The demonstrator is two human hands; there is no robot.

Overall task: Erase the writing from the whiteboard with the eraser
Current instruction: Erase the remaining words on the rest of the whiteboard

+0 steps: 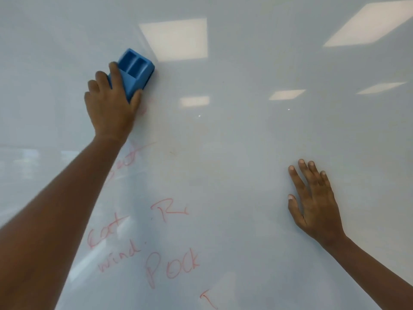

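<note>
The whiteboard (245, 142) fills the whole view. My left hand (111, 108) grips a blue plastic eraser (135, 72) and presses it flat against the board at the upper left. Red writing (172, 265) covers the lower middle of the board: several words, among them "Rock" and "wind", plus a faint word beside my left forearm. A red smudge shows just below the eraser by my thumb. My right hand (315, 204) rests flat on the board at the lower right, fingers spread, holding nothing.
Ceiling lights (176, 39) reflect as bright rectangles on the upper board. The board's upper right and centre carry no writing. No board edge or tray is in view.
</note>
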